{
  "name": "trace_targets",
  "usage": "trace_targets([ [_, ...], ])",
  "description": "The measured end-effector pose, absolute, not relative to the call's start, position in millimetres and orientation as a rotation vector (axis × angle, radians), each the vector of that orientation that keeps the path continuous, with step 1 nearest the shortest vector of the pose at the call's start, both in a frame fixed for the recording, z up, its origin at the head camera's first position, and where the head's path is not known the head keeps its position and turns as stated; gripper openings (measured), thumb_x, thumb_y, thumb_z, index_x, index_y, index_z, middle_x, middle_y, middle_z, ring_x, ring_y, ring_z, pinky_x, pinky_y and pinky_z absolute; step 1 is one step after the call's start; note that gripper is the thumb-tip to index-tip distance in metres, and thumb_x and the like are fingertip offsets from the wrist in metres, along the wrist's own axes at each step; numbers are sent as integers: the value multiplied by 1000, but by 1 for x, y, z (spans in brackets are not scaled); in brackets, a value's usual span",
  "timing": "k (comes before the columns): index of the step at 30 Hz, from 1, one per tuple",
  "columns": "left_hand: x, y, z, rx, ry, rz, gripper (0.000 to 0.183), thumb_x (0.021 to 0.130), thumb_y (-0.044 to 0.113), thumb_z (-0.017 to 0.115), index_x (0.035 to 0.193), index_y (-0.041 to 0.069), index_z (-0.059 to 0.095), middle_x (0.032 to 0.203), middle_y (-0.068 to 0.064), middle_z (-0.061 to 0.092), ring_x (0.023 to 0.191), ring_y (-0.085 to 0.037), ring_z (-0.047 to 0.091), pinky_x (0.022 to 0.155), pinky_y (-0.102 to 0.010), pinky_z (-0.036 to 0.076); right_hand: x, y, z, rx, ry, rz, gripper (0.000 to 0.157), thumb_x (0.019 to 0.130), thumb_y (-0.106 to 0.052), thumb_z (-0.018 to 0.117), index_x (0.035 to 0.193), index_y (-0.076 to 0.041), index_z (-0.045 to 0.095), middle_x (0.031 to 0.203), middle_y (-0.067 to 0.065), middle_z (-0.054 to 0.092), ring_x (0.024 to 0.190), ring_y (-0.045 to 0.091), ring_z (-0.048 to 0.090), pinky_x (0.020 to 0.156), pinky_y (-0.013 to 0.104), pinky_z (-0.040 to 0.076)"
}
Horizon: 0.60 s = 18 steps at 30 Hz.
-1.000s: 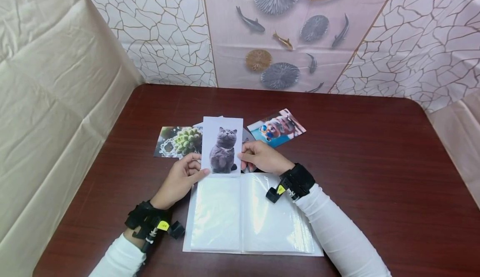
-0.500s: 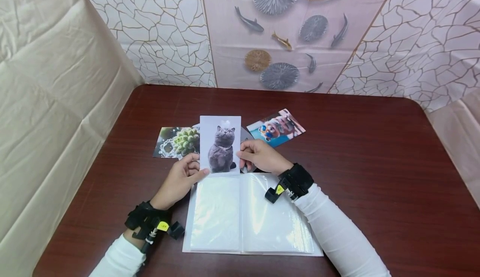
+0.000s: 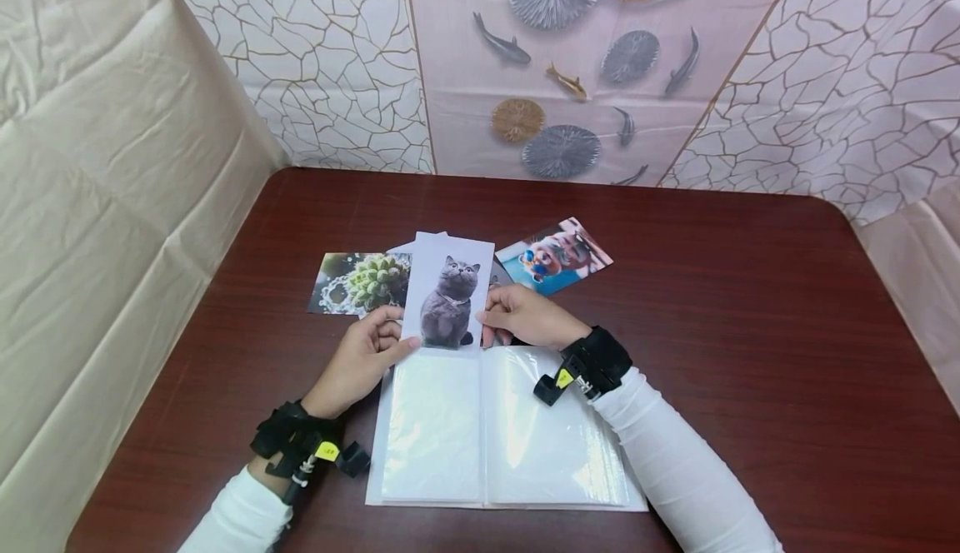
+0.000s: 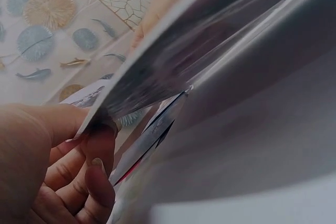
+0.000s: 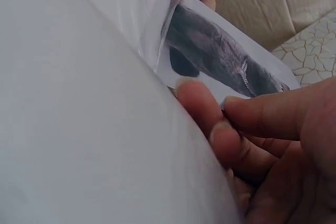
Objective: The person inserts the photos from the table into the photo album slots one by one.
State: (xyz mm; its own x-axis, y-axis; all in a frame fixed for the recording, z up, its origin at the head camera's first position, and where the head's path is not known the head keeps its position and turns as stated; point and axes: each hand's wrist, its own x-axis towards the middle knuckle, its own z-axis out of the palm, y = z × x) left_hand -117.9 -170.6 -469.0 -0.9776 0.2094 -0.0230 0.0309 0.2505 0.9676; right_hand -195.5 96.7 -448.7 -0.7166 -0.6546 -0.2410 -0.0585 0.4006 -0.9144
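Observation:
In the head view, my right hand (image 3: 528,316) pinches the right edge of a photo (image 3: 447,303) of a grey cat, its top leaning right. The photo's lower end is at the top of the left page of an open photo album (image 3: 431,428) with clear pockets. The right wrist view has the photo's bottom (image 5: 181,62) overlapped by the clear pocket edge, close to my right thumb and fingers. My left hand (image 3: 367,357) grips the album's upper left corner, thumb on top; in the left wrist view its thumb and fingers (image 4: 100,182) pinch the page edge.
A succulent photo (image 3: 363,282) lies left of the cat photo, and a colourful photo (image 3: 555,255) lies to its right. More photos are partly hidden behind the cat photo. All rest on the dark red table (image 3: 712,328), with a patterned cloth (image 3: 570,62) beyond.
The cat photo shifts slightly left and then right, its top now tilted to the right. My right hand moves slightly with it, while my left hand and the album stay put.

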Motion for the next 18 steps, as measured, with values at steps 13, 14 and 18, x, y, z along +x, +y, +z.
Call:
trace_targets([
  [13,-117,-170,-470,229,2396,1808,40,88,25,68,120,7,54,82,-11,50,61,-14,35,60,-25,35,-198,101,-448,-634,2073,-1250,24,99,-23,53,88,-2,58,74,10,58,60,19,42,59,29,35],
  [14,-117,-170,-470,232,2399,1807,40,88,25,68,120,6,54,82,-10,50,61,-14,35,60,-25,35,-199,101,-448,-629,2082,-1265,24,98,-24,53,90,-2,57,77,13,59,62,21,45,60,30,36],
  [18,-117,-170,-470,240,2409,1805,41,88,26,68,120,6,54,81,-10,51,62,-15,36,60,-26,35,-205,102,-445,-554,2070,-1438,36,98,-28,55,122,-3,45,90,19,58,82,29,55,71,36,46],
])
